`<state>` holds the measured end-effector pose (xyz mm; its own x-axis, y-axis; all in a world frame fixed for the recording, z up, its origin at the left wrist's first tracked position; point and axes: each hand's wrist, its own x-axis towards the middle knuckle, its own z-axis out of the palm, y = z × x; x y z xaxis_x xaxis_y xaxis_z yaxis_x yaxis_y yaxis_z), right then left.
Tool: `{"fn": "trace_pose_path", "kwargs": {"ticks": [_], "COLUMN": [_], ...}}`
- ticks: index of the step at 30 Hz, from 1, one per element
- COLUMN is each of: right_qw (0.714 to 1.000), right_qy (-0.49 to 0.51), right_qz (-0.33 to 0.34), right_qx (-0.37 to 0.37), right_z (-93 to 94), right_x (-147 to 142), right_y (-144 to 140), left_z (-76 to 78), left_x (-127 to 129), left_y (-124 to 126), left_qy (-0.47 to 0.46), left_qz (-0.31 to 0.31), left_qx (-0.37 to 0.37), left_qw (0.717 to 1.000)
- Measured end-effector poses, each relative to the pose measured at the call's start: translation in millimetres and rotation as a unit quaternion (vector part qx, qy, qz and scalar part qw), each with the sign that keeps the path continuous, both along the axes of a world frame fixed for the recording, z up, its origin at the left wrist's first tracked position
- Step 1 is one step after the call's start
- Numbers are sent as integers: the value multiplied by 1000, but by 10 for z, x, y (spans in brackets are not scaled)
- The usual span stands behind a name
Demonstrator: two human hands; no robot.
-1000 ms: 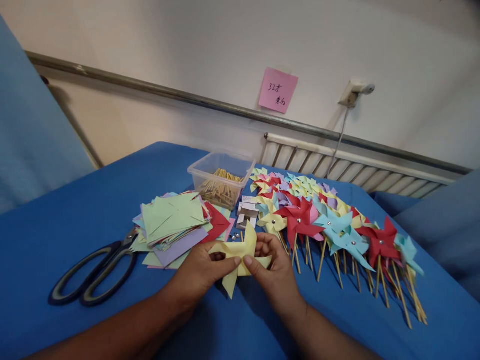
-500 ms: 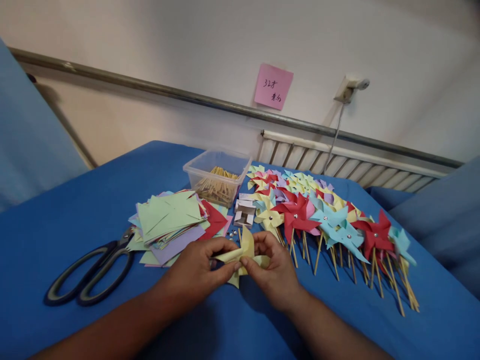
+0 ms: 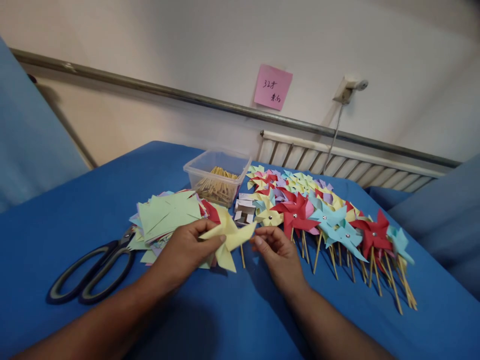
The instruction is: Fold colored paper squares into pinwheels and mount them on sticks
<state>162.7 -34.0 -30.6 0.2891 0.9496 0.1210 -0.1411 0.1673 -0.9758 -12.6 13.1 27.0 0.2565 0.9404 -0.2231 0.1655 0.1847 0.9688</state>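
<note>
A pale yellow paper pinwheel [image 3: 229, 237], its blades folded in, is pinched between the thumb and fingers of my left hand [image 3: 191, 247]. It has turned to face me, and no stick can be seen fixed to it. My right hand [image 3: 275, 252] is just right of the pinwheel's right blade tip, fingers loosely curled and thumb a little apart, with nothing visible in them. A thin wooden stick [image 3: 243, 256] shows below the pinwheel. Behind the pinwheel stands a small open white box [image 3: 245, 212]. The pinwheel covers the place where small shiny tacks lay.
Stacked cut paper squares [image 3: 170, 212] lie left, beside large dark-handled scissors [image 3: 92, 272]. A clear plastic tub [image 3: 193, 172] holds many wooden sticks. Rows of finished pinwheels [image 3: 296, 216] on sticks cover the right side of the blue cloth [image 3: 240, 320]. A radiator [image 3: 337, 160] stands behind.
My right hand has let go of the yellow pinwheel and moved slightly right. My left hand has shifted left and up, holding the pinwheel, which now shows its blades spread.
</note>
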Motion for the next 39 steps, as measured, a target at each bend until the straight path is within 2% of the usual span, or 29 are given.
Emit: {"fn": "trace_pose_path", "kwargs": {"ticks": [3,6,9,12,21,29,39], "right_qw": [999,989,955,917,833,839,850], "right_qy": [-34,-148,-293,-397,-552,-540,-521], "right_qz": [-13,12,35,46,25,62,76], "right_qx": [-19,-23,3,21,-35,-10,-7], "right_z": [-96,-187,-216,-184,-96,-96,-78], "right_x": [48,52,18,-32,-172,-138,-116], "right_y": [48,70,81,105,279,210,182], "left_z": [-12,-19,-16,-21,-124,-131,-96], "left_x": [-21,-38,-49,-57,-26,-21,-7], "left_y": [60,100,126,143,87,63,18], "left_qy": [-74,-139,-173,-182,-174,-176,-184], "left_qz": [52,80,111,124,89,75,65], "left_qx": [-37,-39,-15,-5,-30,-23,-40], "left_qw": [995,986,979,975,980,981,980]}}
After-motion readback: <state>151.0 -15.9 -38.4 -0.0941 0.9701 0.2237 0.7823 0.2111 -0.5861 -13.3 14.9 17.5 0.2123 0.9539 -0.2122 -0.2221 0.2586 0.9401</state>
